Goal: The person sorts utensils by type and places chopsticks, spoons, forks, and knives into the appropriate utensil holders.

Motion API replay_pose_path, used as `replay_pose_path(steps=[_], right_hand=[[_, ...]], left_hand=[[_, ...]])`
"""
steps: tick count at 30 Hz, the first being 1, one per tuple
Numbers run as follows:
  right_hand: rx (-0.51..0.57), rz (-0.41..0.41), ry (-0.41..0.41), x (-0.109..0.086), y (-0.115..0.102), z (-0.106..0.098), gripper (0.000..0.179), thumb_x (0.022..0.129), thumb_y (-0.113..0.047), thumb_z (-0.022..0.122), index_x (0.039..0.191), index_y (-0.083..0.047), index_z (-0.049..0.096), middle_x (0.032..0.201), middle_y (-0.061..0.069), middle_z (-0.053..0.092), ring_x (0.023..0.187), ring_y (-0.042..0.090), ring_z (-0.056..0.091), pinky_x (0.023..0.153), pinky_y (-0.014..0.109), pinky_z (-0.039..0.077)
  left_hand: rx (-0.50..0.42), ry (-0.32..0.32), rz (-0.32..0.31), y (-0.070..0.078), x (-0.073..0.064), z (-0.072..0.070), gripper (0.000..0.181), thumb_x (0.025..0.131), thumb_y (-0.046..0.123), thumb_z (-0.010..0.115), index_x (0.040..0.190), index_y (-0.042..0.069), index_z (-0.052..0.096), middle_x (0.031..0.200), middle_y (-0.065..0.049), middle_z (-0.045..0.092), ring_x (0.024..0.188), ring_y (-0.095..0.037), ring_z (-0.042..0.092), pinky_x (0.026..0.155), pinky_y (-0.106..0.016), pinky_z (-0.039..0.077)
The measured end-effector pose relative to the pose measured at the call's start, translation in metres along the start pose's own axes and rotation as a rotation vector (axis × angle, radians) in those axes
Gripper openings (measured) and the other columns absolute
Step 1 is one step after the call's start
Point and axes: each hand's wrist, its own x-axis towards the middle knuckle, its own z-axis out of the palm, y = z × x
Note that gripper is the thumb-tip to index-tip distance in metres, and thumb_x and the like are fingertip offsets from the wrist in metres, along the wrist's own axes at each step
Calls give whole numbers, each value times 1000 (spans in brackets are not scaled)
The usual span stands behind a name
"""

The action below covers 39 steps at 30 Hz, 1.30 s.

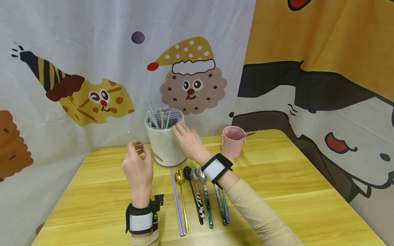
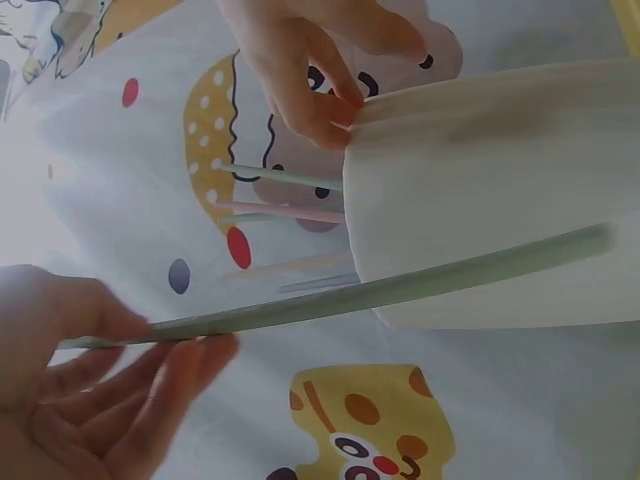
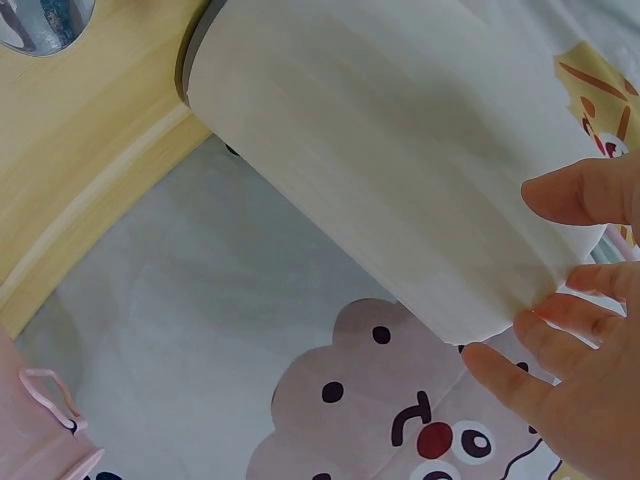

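Observation:
My left hand (image 1: 138, 167) pinches a pale green chopstick (image 2: 400, 288) between thumb and fingers, beside the left side of a white utensil holder (image 1: 164, 147). In the left wrist view the chopstick crosses in front of the holder's wall; whether it touches the wall I cannot tell. Several pastel chopsticks (image 1: 162, 119) stand in the holder, leaning under its slotted grey top. The right hand (image 1: 191, 141) touches the holder's rim on the right with outstretched fingertips, its thumb held apart from the fingers in the right wrist view.
Laid in a row before the holder are purple chopsticks (image 1: 177, 205), a gold spoon (image 1: 180, 178), a black spoon (image 1: 187, 172) and other pattern-handled utensils, partly under the right forearm. A pink bucket (image 1: 233, 145) with thin dark-tipped utensils stands right. A printed curtain (image 1: 107, 61) hangs behind.

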Motion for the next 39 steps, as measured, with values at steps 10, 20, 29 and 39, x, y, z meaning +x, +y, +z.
replay_pose_path(steps=[10, 20, 29, 39], right_hand=[[4, -4, 6, 0, 1, 2, 58, 86, -2, 56, 141, -1, 39, 141, 17, 43, 133, 33, 45, 94, 44, 53], [39, 24, -17, 0, 0, 0, 61, 84, -1, 57, 142, -3, 39, 143, 16, 42, 135, 32, 43, 82, 41, 58], [56, 36, -22, 1, 0, 1, 64, 81, 0, 59, 142, -3, 39, 144, 17, 43, 135, 32, 42, 78, 39, 58], [48, 30, -15, 1, 0, 2, 64, 81, 0, 58, 142, -3, 39, 143, 17, 43, 135, 32, 43, 74, 37, 59]], left_hand=[[-131, 255, 39, 6, 1, 2, 12, 89, 2, 60, 95, -8, 56, 90, -21, 69, 83, -34, 70, 66, -12, 51], [-245, 432, 57, 14, 2, 5, 13, 87, 1, 63, 97, -7, 60, 89, -19, 70, 77, -34, 68, 74, 0, 45], [-254, 543, 97, 15, 3, 6, 15, 82, -6, 66, 95, -2, 61, 88, -15, 72, 82, -2, 68, 72, -3, 47], [-244, 553, 95, 13, 2, 10, 14, 82, -2, 68, 95, -2, 62, 88, -13, 74, 72, -20, 71, 71, -2, 47]])
